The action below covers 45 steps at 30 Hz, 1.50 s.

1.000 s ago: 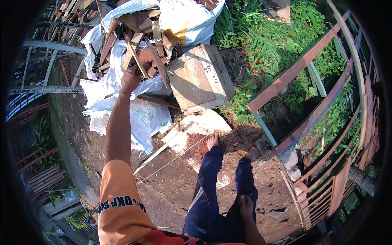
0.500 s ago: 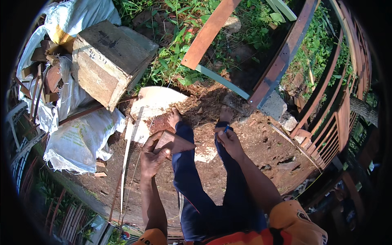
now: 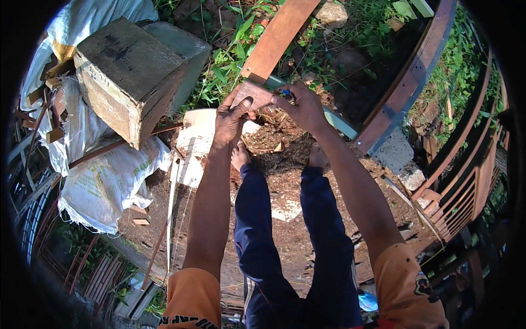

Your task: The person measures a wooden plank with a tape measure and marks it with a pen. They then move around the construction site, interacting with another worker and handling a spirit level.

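Both my arms reach forward to the near end of a reddish-brown plank (image 3: 274,46). My left hand (image 3: 227,123) grips a small flat triangular piece of wood (image 3: 253,96) between thumb and fingers, close to where the plank meets a green strip (image 3: 339,124). It looks to be at or against that corner; whether it touches is hard to tell. Curled beside the wood piece, my right hand (image 3: 304,108) holds a slim blue pen-like object (image 3: 286,93), mostly hidden by its fingers.
A weathered wooden box (image 3: 118,71) stands at the left by white woven sacks (image 3: 101,189) and wood scraps. A dark curved beam (image 3: 405,77) and slatted wooden frames (image 3: 466,189) occupy the right. A grey block (image 3: 392,151) lies under the beam. Grass grows beyond.
Both hands have moved forward and come together, taking the wood piece and the blue object from above my legs to the plank's end.
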Available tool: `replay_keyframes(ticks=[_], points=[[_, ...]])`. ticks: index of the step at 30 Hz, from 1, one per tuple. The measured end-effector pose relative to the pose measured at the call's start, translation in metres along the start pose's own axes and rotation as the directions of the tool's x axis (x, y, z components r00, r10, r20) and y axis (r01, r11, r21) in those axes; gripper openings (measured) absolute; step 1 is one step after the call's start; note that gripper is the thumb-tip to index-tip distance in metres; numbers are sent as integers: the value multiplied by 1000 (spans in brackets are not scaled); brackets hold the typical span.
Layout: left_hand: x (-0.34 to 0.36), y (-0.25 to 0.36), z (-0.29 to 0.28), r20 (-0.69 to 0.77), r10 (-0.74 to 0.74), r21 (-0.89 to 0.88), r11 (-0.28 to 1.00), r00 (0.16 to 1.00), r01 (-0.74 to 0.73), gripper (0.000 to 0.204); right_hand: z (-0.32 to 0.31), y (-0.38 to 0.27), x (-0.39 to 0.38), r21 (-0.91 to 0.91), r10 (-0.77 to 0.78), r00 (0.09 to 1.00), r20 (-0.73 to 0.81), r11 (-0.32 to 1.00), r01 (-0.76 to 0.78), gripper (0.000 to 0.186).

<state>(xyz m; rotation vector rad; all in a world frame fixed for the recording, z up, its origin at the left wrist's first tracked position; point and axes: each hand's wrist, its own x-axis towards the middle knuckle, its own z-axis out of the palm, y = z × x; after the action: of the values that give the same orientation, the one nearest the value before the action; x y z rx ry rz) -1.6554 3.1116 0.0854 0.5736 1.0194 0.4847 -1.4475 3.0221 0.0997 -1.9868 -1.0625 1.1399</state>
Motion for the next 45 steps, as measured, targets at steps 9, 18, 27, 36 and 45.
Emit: replay_keyframes(ticks=[9,18,27,36,45], points=[[15,-25,7,-198,64,-441,885,978,-147,50,19,-12,9,27,-104,984,-144,994,109,22],[26,-31,26,-296,17,-527,831,955,-178,46,16,-7,18,122,-32,994,-106,991,45,21],[28,-26,24,-287,108,-372,903,952,-215,52,16,-9,17,67,-71,991,-112,995,79,26],[28,-27,23,-282,107,-368,906,953,-210,55,12,-11,16,51,-21,999,-35,998,22,32],[28,-28,22,-280,110,-390,895,954,-218,54,14,-12,16,112,-13,999,-41,994,18,31]])
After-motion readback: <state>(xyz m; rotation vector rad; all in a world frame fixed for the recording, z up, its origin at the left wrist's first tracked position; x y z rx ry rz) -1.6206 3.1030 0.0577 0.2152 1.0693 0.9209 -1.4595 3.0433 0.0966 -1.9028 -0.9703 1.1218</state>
